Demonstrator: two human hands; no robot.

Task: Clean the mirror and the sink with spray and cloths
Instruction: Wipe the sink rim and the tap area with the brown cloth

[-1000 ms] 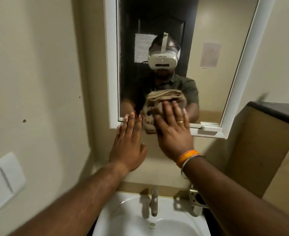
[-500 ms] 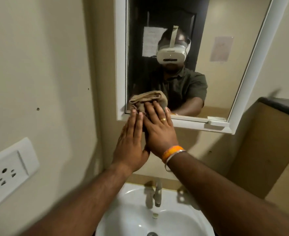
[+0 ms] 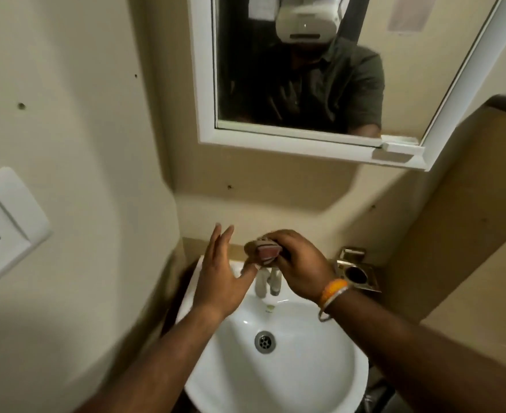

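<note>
The white-framed mirror point(image 3: 207, 84) hangs on the beige wall above a white sink point(image 3: 320, 362) with a metal drain. My right hand point(image 3: 299, 263) grips a bunched brown cloth point(image 3: 265, 251) just above the tap point(image 3: 268, 283) at the back of the sink. My left hand point(image 3: 219, 272) is held beside it with its fingers straight and spread, its thumb close to the cloth. No spray bottle is in view.
A white wall socket point(image 3: 4, 225) sits on the left wall. A brass holder point(image 3: 356, 271) is fixed to the right of the tap. A tan cabinet side point(image 3: 469, 219) with a dark top stands at the right.
Both hands have come down from the mirror's lower edge to just above the tap. The right hand now bunches the cloth instead of pressing it flat on the glass. The view has tilted down.
</note>
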